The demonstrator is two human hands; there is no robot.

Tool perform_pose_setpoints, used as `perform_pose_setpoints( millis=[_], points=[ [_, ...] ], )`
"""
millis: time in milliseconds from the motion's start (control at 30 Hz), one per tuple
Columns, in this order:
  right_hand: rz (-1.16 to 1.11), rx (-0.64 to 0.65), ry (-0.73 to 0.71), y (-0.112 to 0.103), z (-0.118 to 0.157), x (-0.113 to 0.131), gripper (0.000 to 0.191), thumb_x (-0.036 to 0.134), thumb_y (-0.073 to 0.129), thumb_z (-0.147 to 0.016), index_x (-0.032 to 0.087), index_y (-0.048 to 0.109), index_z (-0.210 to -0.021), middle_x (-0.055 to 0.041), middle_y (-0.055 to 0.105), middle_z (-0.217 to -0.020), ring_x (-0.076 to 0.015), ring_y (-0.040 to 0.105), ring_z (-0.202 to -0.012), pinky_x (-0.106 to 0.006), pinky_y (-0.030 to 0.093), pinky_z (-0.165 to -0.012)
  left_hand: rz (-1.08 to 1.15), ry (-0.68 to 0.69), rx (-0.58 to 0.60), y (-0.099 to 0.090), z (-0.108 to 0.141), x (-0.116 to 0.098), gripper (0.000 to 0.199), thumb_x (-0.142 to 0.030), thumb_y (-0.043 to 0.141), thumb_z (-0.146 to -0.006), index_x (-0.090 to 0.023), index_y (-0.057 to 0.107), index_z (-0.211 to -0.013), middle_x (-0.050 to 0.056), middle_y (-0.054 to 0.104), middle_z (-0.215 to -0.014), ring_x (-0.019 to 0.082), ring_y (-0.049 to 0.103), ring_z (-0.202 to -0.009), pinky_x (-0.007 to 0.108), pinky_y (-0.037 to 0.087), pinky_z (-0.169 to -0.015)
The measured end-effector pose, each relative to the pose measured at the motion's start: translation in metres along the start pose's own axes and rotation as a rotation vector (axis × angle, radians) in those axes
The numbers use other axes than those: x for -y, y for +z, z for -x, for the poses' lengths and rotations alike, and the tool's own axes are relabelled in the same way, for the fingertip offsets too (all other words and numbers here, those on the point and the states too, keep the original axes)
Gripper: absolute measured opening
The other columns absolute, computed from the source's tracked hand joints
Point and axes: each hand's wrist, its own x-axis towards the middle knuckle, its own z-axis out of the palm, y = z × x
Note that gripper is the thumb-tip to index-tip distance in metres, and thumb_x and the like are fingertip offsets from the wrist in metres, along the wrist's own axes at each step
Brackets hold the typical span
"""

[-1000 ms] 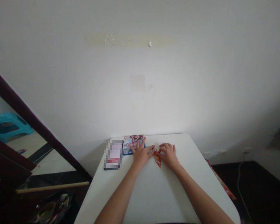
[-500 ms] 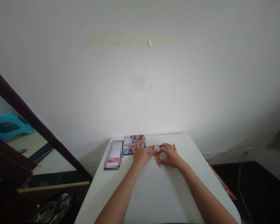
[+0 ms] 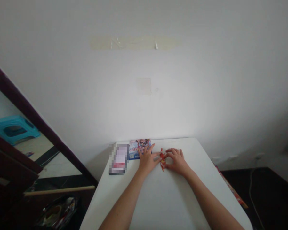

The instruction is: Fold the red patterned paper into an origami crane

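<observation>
A small, narrow red-and-yellow piece (image 3: 162, 163), perhaps folded paper, lies between my hands on the white table (image 3: 163, 204). Its exact kind is too small to tell. My left hand (image 3: 147, 160) grips its left side with thumb and forefinger, the other fingers spread over the lower right of a printed picture card (image 3: 135, 147). From the right, my right hand (image 3: 178, 162) pinches the piece with curled fingers and thumb. Fingertips partly cover its middle, while its top and its pointed lower end show.
A phone with a blurred screen (image 3: 119, 159) lies left of the card. The table's far edge meets a white wall (image 3: 182, 105). To the left are a dark-framed mirror or opening (image 3: 38, 111), a blue plastic stool (image 3: 15, 129) and a bin-like bag (image 3: 60, 210) on the floor.
My left hand has come down and nearer, its thumb and forefinger now lower on the piece. The piece stands more upright in view, its top end uncovered. The view has shifted slightly.
</observation>
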Motion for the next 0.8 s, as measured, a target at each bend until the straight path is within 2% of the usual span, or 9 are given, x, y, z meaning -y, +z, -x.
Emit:
perform_pose_setpoints(
  millis=[133,267,400,567,667,800],
  points=[
    [0.001,-0.019,0.001,0.004,-0.002,0.0,0.018,0.048,0.067,-0.088,0.034,0.072,-0.098,-0.0032,0.06,-0.133,-0.0283,0.045,-0.133,-0.07,0.016,-0.116,-0.003,0.012,0.03,0.002,-0.001,0.001,0.027,-0.054,0.061,-0.09,-0.052,0.071,-0.115,-0.006,0.05,-0.153,0.034,0.04,-0.14,0.075,0.01,-0.117],
    [-0.004,-0.027,0.01,0.002,-0.002,0.0,0.016,0.046,0.065,-0.089,0.034,0.072,-0.097,-0.0028,0.06,-0.132,-0.0273,0.046,-0.132,-0.07,0.015,-0.116,-0.034,-0.038,0.09,-0.002,-0.002,0.001,0.033,-0.061,0.063,-0.085,-0.056,0.069,-0.117,-0.008,0.043,-0.158,0.038,0.035,-0.144,0.078,0.011,-0.115],
    [-0.019,0.011,-0.002,-0.004,0.001,0.001,0.023,0.048,0.072,-0.082,0.036,0.071,-0.102,-0.0019,0.059,-0.134,-0.0277,0.044,-0.134,-0.07,0.013,-0.117,-0.064,-0.049,0.199,-0.009,0.0,0.004,0.051,-0.07,0.064,-0.078,-0.06,0.059,-0.128,-0.008,0.032,-0.164,0.044,0.024,-0.149,0.082,0.006,-0.111],
    [-0.02,0.067,-0.025,-0.009,0.003,0.002,0.043,0.056,0.078,-0.073,0.036,0.068,-0.11,-0.0046,0.055,-0.139,-0.0306,0.042,-0.138,-0.073,0.01,-0.116,-0.032,-0.005,0.314,-0.015,0.002,0.009,0.075,-0.076,0.068,-0.069,-0.06,0.046,-0.139,-0.003,0.023,-0.168,0.046,0.015,-0.152,0.083,0.0,-0.109],
    [-0.015,0.084,-0.019,-0.011,0.003,0.004,0.049,0.057,0.08,-0.07,0.035,0.067,-0.112,-0.0052,0.054,-0.14,-0.0313,0.041,-0.139,-0.073,0.009,-0.116,-0.018,-0.001,0.325,-0.016,0.004,0.009,0.082,-0.077,0.071,-0.065,-0.058,0.046,-0.141,-0.001,0.022,-0.168,0.046,0.013,-0.153,0.082,-0.002,-0.11],
    [-0.002,0.095,-0.02,-0.013,0.003,0.003,0.043,0.056,0.076,-0.075,0.038,0.068,-0.113,-0.004,0.054,-0.142,-0.031,0.039,-0.14,-0.072,0.009,-0.116,0.003,-0.004,0.261,-0.015,0.006,0.007,0.08,-0.077,0.071,-0.066,-0.055,0.05,-0.14,0.002,0.025,-0.167,0.044,0.016,-0.152,0.079,-0.004,-0.112]
  ],
)
